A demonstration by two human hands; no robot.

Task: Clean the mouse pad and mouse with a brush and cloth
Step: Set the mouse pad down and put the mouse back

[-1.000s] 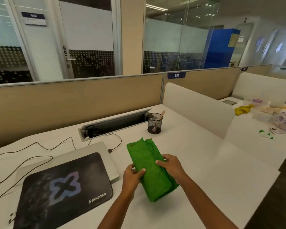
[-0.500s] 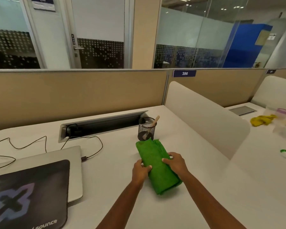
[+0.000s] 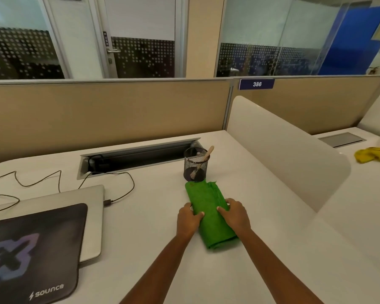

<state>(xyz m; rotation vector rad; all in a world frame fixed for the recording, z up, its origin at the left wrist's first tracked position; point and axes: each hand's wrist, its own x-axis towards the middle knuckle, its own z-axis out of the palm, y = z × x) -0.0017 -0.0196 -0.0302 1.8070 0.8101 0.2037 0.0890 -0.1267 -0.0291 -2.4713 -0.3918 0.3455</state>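
At 8 o'clock on desk (image 3: 149, 220): mouse pad (image 3: 31, 249) over closed laptop (image 3: 93, 216). Centre: left hand (image 3: 188, 222) and right hand (image 3: 236, 218) gripping long edges of folded green cloth (image 3: 208, 207), flat on desk. 12 o'clock of cloth: mesh cup (image 3: 195, 165) with brush (image 3: 207, 153).

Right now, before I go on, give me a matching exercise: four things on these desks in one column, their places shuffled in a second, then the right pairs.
Things
1. green cloth
2. mesh cup
3. mouse pad
4. yellow cloth

Places
A. lying on the closed laptop
B. far right, on the neighbouring desk
C. on the near desk, gripped at its sides by the left hand and the right hand
D. upright just beyond the green cloth's far end, with a wooden handle sticking out

Pairs: 1-C; 2-D; 3-A; 4-B
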